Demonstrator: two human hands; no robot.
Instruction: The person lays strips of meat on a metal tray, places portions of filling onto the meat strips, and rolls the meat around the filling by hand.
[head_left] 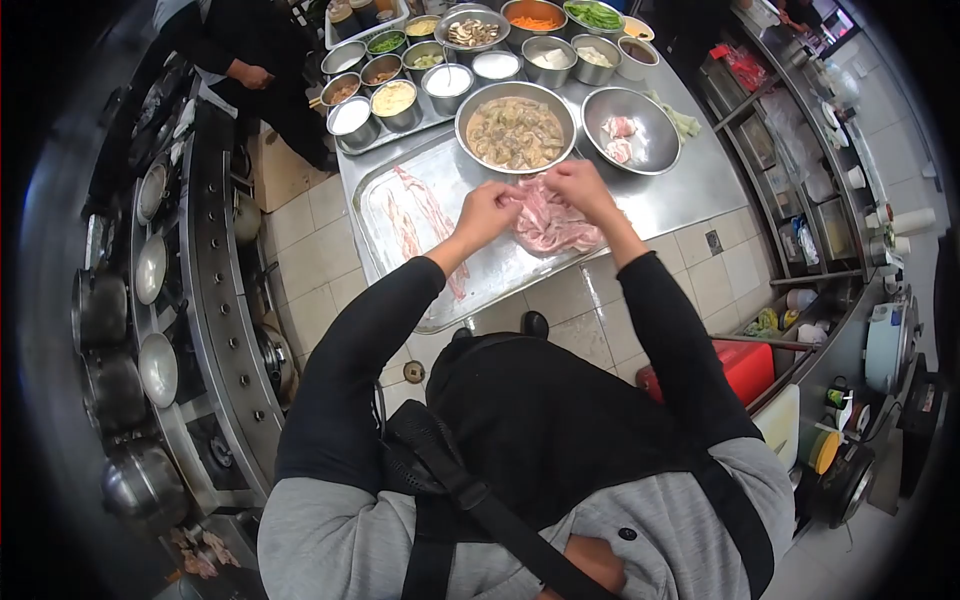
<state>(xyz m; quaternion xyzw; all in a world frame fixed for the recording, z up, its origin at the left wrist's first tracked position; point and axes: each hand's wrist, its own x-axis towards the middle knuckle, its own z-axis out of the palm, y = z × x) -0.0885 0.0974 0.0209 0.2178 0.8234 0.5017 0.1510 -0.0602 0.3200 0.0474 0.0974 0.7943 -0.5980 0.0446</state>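
Both hands work at a pile of thin raw meat slices (pixel 556 228) on the right part of a shallow metal tray (pixel 490 275). My left hand (pixel 488 212) has its fingertips pinched on the pile's left edge. At the pile's top, the fingers of my right hand (pixel 582 188) close on a slice. Several long, streaky meat strips (pixel 428 205) lie flat on the tray's left side. Just beyond my hands stands a bowl of wet, brownish mixed filling (pixel 515 132). Right of it, a steel bowl (pixel 655 135) contains a few rolled pieces of meat (pixel 619 140).
Metal tubs of chopped ingredients crowd the table's back, with sliced mushrooms (pixel 473 33) and shredded carrot (pixel 533 15) among them. A stove line (pixel 215 290) runs along the left. Another person (pixel 245 75) stands at the upper left. Shelving (pixel 790 170) lines the right side.
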